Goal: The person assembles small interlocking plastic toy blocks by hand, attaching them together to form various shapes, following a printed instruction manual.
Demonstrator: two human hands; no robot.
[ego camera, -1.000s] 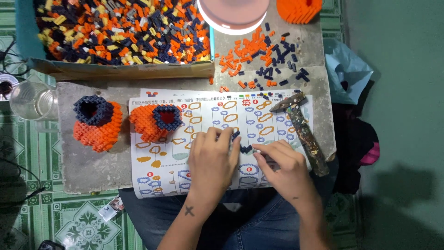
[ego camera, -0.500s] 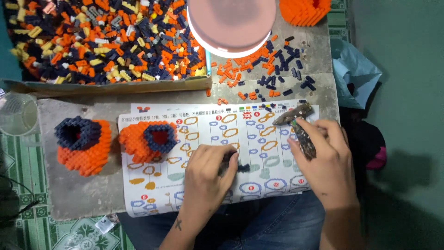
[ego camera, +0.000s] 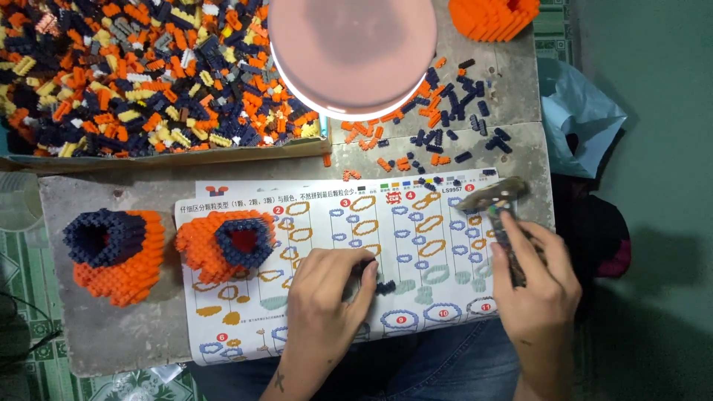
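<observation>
Two hands at work: left hand point(ego camera: 327, 297) in a closed grip, pinching a small dark brick piece point(ego camera: 384, 287) against the instruction sheet point(ego camera: 312, 223). Right hand point(ego camera: 536, 286) wrapped shut around a small hammer point(ego camera: 496, 204). Two orange-and-navy brick models point(ego camera: 115, 252) stand left on the bench point(ego camera: 111, 334); loose bricks point(ego camera: 445, 119) lie beyond.

The left hand point(ego camera: 327, 297) pinches small dark blue bricks point(ego camera: 384, 287) on the instruction sheet point(ego camera: 312, 223). The right hand point(ego camera: 536, 286) grips a small hammer point(ego camera: 496, 212) (head near the sheet's top right corner), while two orange-and-blue brick models point(ego camera: 223, 245) sit to the left.
</observation>
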